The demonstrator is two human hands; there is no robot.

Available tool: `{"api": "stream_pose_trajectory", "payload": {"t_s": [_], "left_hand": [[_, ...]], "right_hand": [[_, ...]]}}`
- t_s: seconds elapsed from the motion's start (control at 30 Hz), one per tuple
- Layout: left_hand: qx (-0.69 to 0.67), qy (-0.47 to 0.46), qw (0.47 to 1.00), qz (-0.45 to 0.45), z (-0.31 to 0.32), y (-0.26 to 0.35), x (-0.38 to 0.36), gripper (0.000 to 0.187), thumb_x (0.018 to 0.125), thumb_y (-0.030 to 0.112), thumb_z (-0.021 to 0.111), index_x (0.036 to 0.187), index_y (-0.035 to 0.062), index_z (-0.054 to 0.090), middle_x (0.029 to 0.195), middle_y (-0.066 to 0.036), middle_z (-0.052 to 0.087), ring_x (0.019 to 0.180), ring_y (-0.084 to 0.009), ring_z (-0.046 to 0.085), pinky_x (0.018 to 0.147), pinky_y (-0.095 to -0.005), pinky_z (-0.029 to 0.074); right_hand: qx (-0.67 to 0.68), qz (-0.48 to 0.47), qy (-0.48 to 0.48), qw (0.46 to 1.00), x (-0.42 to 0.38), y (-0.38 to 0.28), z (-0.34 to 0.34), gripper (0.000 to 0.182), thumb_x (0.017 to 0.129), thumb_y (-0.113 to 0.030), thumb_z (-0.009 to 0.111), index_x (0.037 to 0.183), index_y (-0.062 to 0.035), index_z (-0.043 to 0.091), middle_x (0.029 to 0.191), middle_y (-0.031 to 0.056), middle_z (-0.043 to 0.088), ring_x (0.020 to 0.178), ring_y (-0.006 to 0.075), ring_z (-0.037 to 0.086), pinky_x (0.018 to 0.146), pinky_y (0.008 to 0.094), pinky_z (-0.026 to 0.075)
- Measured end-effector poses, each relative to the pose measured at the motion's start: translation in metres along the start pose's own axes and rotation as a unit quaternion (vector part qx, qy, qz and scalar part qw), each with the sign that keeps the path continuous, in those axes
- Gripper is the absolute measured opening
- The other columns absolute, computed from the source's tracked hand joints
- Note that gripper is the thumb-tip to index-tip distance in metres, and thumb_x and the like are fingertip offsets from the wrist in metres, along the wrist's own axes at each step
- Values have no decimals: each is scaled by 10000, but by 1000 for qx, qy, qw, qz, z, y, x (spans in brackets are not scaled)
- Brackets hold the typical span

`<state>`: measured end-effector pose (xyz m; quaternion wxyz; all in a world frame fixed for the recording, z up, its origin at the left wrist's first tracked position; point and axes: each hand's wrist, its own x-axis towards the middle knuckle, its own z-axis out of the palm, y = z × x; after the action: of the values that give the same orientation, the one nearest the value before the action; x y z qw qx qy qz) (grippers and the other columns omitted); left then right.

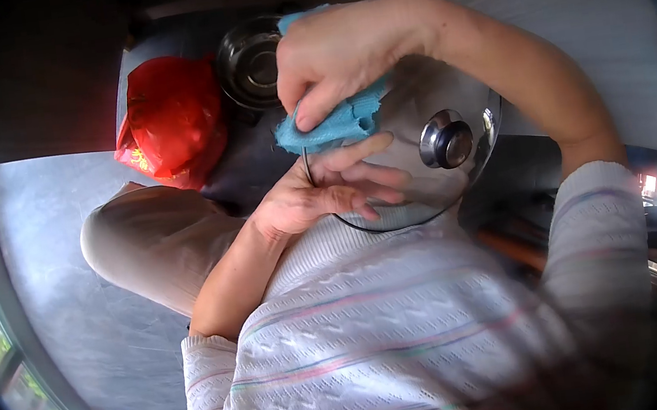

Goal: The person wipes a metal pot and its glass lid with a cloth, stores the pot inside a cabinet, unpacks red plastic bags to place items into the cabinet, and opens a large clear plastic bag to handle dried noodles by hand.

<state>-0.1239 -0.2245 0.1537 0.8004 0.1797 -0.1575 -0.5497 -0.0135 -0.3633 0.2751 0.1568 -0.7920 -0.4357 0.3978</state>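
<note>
A round glass pot lid with a metal rim and a dark-topped steel knob is tilted in front of my body. My left hand grips its left edge, the thumb on the near side and the other fingers seemingly behind the glass. From above, my right hand reaches over with bent fingers pressing a blue cloth onto the lid's upper left rim. Part of the cloth also shows above the knuckles. The right forearm covers some of the lid's upper part.
A steel pot or bowl stands on the dark surface beyond the lid. Left of it sits a red plastic bag. My bent knee is at left, above a grey floor. A light wooden-looking surface lies at upper right.
</note>
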Motion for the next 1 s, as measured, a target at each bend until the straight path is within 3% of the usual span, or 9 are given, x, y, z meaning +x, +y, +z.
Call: {"api": "stream_pose_trajectory", "payload": {"t_s": [0.13, 0.23, 0.37, 0.47, 0.67, 0.8, 1.0], "left_hand": [[-36, -22, 999, 21, -12, -7, -3, 621, 804, -53, 554, 1372, 4, 308, 1214, -219, 525, 1063, -293, 569, 811, -303, 506], [-30, -26, 999, 31, -18, -7, -7, 608, 807, -76, 534, 1369, 18, 324, 1215, -202, 531, 1048, -270, 580, 798, -285, 510], [22, -7, 1000, 17, -13, -1, -8, 593, 814, -93, 517, 1365, 40, 344, 1210, -175, 543, 1039, -242, 588, 787, -270, 513], [4, -9, 999, 31, -16, -2, -7, 593, 816, -97, 513, 1366, 48, 346, 1204, -168, 549, 1042, -238, 587, 790, -268, 514], [-27, -40, 998, 49, -19, -6, 2, 655, 831, -6, 555, 1390, -25, 215, 1250, -260, 479, 1115, -332, 532, 854, -335, 507], [-30, -45, 998, 43, -24, -9, 6, 651, 825, -41, 530, 1392, -19, 211, 1249, -262, 478, 1114, -350, 529, 842, -336, 516], [-27, 8, 999, 43, -20, -4, -3, 658, 798, -79, 512, 1390, -6, 235, 1224, -268, 497, 1091, -369, 541, 811, -343, 532]], "right_hand": [[128, 50, 93, 986, -35, 37, -6, 328, 856, -285, 568, 746, 20, 620, 557, 17, 498, 542, 87, 437, 525, 258, 388], [291, 117, 197, 929, -82, 76, 9, 267, 913, -227, 522, 788, -4, 600, 644, -52, 500, 607, 42, 426, 536, 213, 363], [326, 209, 387, 837, -138, 112, 70, 241, 924, -210, 518, 842, -4, 615, 750, -49, 544, 707, 27, 462, 647, 192, 402], [376, 227, 420, 794, -161, 120, 95, 214, 917, -180, 531, 924, 5, 637, 806, -36, 593, 748, 30, 499, 699, 180, 416], [225, 247, 380, 863, -150, 113, 59, 244, 899, -145, 559, 1041, 44, 618, 860, -18, 626, 770, 40, 535, 701, 195, 448], [63, 213, 318, 922, -105, 94, 21, 207, 810, -98, 583, 970, 11, 657, 794, 49, 665, 701, 87, 584, 661, 227, 471], [32, 157, 242, 957, -50, 80, -3, 228, 749, -133, 584, 917, -7, 672, 728, 82, 662, 649, 122, 602, 634, 246, 474]]}}
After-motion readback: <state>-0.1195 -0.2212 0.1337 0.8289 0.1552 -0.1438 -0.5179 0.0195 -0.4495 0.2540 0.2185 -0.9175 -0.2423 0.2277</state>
